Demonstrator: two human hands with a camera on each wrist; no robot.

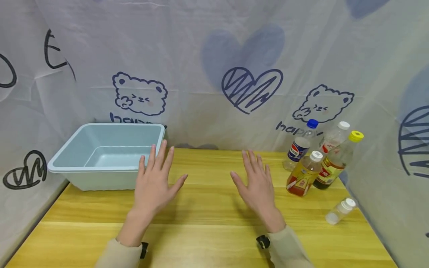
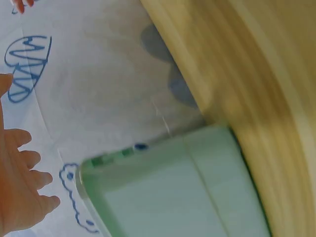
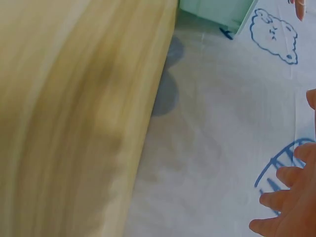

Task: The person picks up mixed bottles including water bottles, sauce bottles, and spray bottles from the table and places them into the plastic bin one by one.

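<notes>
Both hands hover over the wooden table with fingers spread and nothing held. My left hand (image 1: 154,186) is nearest the light blue plastic basin (image 1: 110,180), its fingertips overlapping the basin's right side in the head view. My right hand (image 1: 258,186) is nearest a group of bottles at the right: a blue-capped Pepsi bottle (image 1: 296,150), a white-capped bottle of reddish drink (image 1: 303,176), a yellow-capped bottle with dark liquid (image 1: 335,163), and a white-capped bottle (image 1: 330,139) partly hidden behind them. A small clear white-capped bottle (image 1: 340,211) stands nearer the front.
A pale cloth (image 1: 187,123) printed with hearts and bears hangs behind the table and at both sides. The wooden table (image 1: 207,208) stretches between the basin and the bottles. Dark bands (image 1: 263,242) circle both wrists.
</notes>
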